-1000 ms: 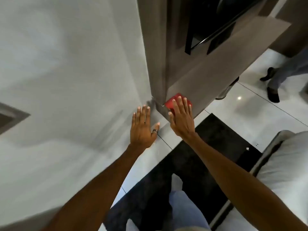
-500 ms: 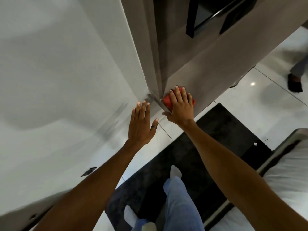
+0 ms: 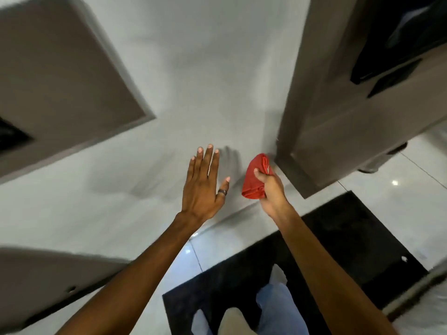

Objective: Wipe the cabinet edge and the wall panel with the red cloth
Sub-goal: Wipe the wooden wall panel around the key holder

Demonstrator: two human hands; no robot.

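The right hand (image 3: 269, 189) is gripping the bunched red cloth (image 3: 254, 176) near the wall panel (image 3: 205, 68), at nine o'clock of the cabinet edge (image 3: 286, 151). The left hand (image 3: 202, 187), released and flat-fingered, is apparently bracing against the panel for balance.

glossy white tile floor (image 3: 396, 204) w/ black rug (image 3: 338, 250).
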